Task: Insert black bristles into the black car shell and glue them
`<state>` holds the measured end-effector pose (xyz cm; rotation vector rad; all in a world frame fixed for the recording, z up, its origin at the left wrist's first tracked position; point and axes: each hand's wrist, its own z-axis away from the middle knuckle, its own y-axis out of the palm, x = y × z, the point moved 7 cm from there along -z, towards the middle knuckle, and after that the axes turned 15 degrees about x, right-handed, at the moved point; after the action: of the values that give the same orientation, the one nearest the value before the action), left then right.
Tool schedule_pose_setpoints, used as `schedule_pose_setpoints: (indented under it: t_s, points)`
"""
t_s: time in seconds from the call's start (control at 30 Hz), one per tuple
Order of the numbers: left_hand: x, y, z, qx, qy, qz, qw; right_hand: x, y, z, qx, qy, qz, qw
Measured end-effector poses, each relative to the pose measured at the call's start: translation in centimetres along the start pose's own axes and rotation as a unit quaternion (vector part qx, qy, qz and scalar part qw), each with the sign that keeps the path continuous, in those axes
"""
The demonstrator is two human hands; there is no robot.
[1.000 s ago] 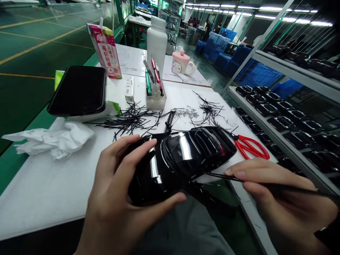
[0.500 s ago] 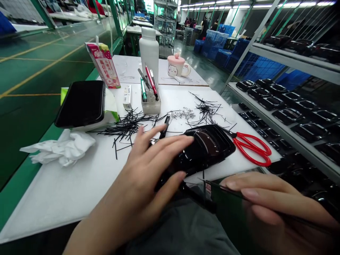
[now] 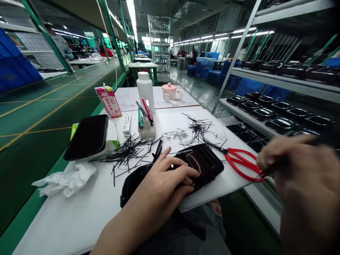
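My left hand lies over a glossy black plastic case at the table's front edge, with bent fingers and thumb close together on it. The hand covers the middle of the case. On the right, my raised right hand is smeared by motion and closed around a thin dark pointed tool, whose exact kind I cannot make out. The tool's tip appears in front of the red-handled scissors. Behind the case lie loose thin black strips and a dark narrow tool.
A pen holder, white bottle and lidded mug stand farther back. Crumpled tissue and a black phone-like slab lie left. A rack of glossy black parts runs along the right.
My right hand has moved up and away from the case with the thin tool. My left fingers have bent down onto the case. The view has tilted up.
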<state>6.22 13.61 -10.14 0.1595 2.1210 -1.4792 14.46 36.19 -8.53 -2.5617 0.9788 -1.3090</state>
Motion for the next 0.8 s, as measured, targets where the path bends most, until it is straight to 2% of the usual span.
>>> schedule_pose_setpoints:
  t_s: [0.03, 0.07, 0.13, 0.17, 0.3, 0.4, 0.5, 0.6, 0.73, 0.8]
  points:
    - [0.0, 0.1, 0.3, -0.007, -0.007, 0.001, 1.000, -1.4, 1.2, -1.1, 0.128, 0.043, 0.108, 0.985]
    - [0.0, 0.1, 0.5, -0.014, -0.015, 0.003, 1.000, -3.1, 2.5, -1.6, 0.257, 0.078, 0.209, 0.940]
    - [-0.2, 0.2, 1.0, -0.038, -0.021, 0.004, 0.999, -5.9, 4.0, -1.9, 0.395, 0.107, 0.307, 0.859]
    - [-0.4, 0.2, 1.2, -0.048, -0.022, 0.004, 0.999, -6.9, 4.5, -2.1, 0.424, 0.108, 0.327, 0.838]
    - [-1.1, 0.4, 1.6, -0.112, -0.038, -0.004, 0.993, -8.3, 6.3, -4.0, 0.457, 0.089, 0.382, 0.799]
    - [-1.4, 0.8, 1.6, -0.148, -0.040, -0.017, 0.988, -7.9, 8.0, -6.6, 0.461, 0.057, 0.396, 0.792]
    - [-1.7, 1.1, 1.4, -0.144, -0.002, -0.019, 0.989, -7.8, 10.6, -9.4, 0.467, 0.029, 0.380, 0.798]
    - [-1.4, 1.2, 1.3, -0.125, 0.020, -0.015, 0.992, -8.3, 13.6, -11.0, 0.494, 0.008, 0.343, 0.799]
    - [-0.8, 1.1, 1.0, -0.070, 0.016, 0.013, 0.997, -7.9, 17.0, -10.8, 0.576, -0.031, 0.258, 0.775]
    - [-0.6, 0.7, 0.8, -0.062, 0.006, 0.033, 0.997, -7.4, 18.1, -10.6, 0.603, -0.043, 0.230, 0.762]
